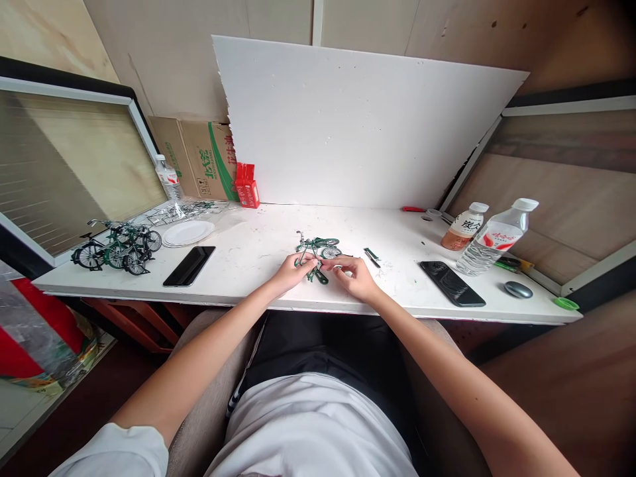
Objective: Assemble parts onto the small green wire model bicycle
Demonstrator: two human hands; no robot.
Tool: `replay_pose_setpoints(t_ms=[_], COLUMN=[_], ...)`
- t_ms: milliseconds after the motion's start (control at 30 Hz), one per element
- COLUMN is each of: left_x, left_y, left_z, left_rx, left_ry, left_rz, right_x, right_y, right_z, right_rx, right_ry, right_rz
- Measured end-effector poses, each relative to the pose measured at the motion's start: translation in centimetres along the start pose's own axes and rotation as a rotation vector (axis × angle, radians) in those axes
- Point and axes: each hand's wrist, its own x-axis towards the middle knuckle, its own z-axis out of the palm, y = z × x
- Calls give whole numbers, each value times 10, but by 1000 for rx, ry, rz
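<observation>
Green small parts [319, 273] sat pinched between both grips, left [304, 265] and right [342, 268]; wheeled model pieces [318, 245] lay just beyond.

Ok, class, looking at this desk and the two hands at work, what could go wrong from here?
The left hand and right hand hold small green parts near the front edge of the desk, so one might drop off. The slim loose pieces beyond the right hand could get brushed away. The large clear bottle, if tipped, might hit the nearby phone.
</observation>
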Motion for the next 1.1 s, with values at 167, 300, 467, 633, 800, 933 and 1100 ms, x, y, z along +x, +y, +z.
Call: replay_pose_setpoints(t_ms=[167, 300, 467, 633, 800, 933, 1100], left_x=[0, 0, 3, 7, 8, 9, 8], left_y=[1, 2, -1, -3, -1, -1, 0], left_z=[0, 0, -1, -3, -4, -4, -4], left_rx=[-23, -48, -141, -300, -472, -479, -459], left_ry=[9, 16, -2, -12, 20, 70, 61], left_rz=[-15, -17, -24, -75, -93, -107, -111], right_x=[-1, 0, 1, 1, 0, -1, -3], right_y=[-3, -4, -1, 2, 0, -2, 2], right_z=[1, 3, 2, 2, 8, 13, 18], right_rx=[7, 24, 45, 10, -244, -591, -719], right_ry=[-10, -8, 11, 8, 22, -66, -77], right_rz=[18, 21, 13, 29, -55, -209, -181])
